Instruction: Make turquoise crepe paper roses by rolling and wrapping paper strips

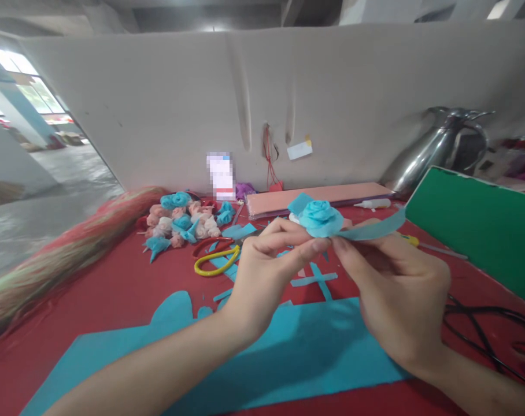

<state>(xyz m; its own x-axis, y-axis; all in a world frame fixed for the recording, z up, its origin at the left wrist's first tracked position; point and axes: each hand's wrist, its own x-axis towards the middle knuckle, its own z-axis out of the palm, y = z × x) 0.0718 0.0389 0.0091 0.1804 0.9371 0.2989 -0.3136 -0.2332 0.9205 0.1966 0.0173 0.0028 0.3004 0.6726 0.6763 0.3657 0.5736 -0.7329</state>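
Observation:
Between my two hands a blue paper flower (321,218) is held up above the table, its petals rolled like a rose. My left hand (273,260) pinches the flower's base from the left. My right hand (388,277) is closed at the base too, thumb and fingers on a blue paper strip (375,227) that runs off to the right from the flower. Below the hands lies a large blue paper sheet (262,358). Scissors (217,261) with yellow and red handles lie left of my left hand, partly hidden. Blue paper scraps (314,279) are scattered under the flower.
Several finished paper flowers (182,222) in blue, pink and white are piled at the back left. A pink paper stack (318,196), a glue bottle (373,204) and a metal jug (436,150) stand or lie behind. A green board (479,225) and black cables (483,329) are at the right.

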